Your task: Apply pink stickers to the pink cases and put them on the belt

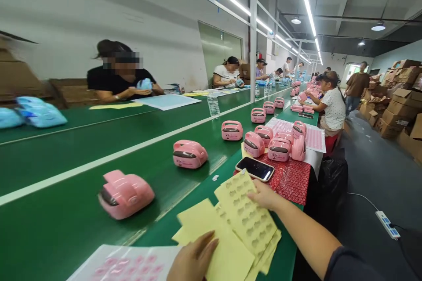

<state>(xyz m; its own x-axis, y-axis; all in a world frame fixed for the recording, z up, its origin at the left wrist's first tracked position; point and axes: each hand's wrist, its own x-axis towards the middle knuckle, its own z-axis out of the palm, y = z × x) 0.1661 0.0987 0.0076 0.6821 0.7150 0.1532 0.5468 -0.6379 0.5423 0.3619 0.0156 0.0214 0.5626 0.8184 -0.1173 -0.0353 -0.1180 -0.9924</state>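
Fingers of your left hand (194,258) lie flat and released on the plain pale-yellow backing sheet (211,232) at the near edge of the green bench; nothing is gripped. Your right hand (265,196) rests open, fingertips pressing the far corner of the pale-yellow die-cut sticker sheet (245,210) that tops the loose stack, pinning rather than grasping it.

Trouble, as I judge it, would come from the stack itself: the sheets are fanned and askew, several corners hang over the bench's right edge, and a careless sweep of your forearm could slide them to the floor. The black smartphone (255,168) lies just beside your right fingertips, partly on the red glittery mat (290,180), and could be nudged. To your left, the pink plastic car-shaped casing (125,194) sits on the dark green conveyor belt (82,224) near the sheets; a sheet pushed leftward might lap onto the belt.

Open bench shows between the stack and the phone, and a white sheet of pink stickers (128,265) fills the near-left corner. More pink casings (280,147) cluster beyond the phone, well apart from your hands.
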